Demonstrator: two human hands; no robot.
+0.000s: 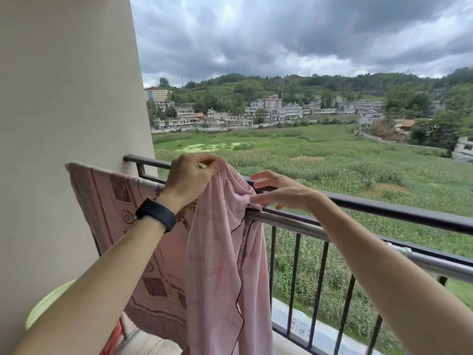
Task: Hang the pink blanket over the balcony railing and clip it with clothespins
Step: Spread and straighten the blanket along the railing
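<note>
Two bare forearms reach forward from the bottom edge, the left one wearing a dark wristband [156, 214]. Low at the left, a curved lime-green edge [48, 303] peeks out beside a bit of red, too cut off to identify. The pink blanket [225, 265] hangs in long folds down the near side of the balcony railing [384, 210], its upper part bunched over the silver pole [289, 221] that runs just inside the dark top rail. The left hand [190, 179] holds a gathered corner of the blanket lifted above the rail, its grip pinched tight on the cloth. The right hand [281, 192] sits just to the right, fingers spread and loosely curled, fingertips touching the bunched fabric where it crosses the pole; its grip is apart. Behind the pink blanket, toward the beige wall [66, 98], a patterned pink-and-maroon cloth [112, 201] drapes over the same rail. Beyond the bars lie green fields, then a cluster of pale buildings, wooded hills and heavy grey clouds
</note>
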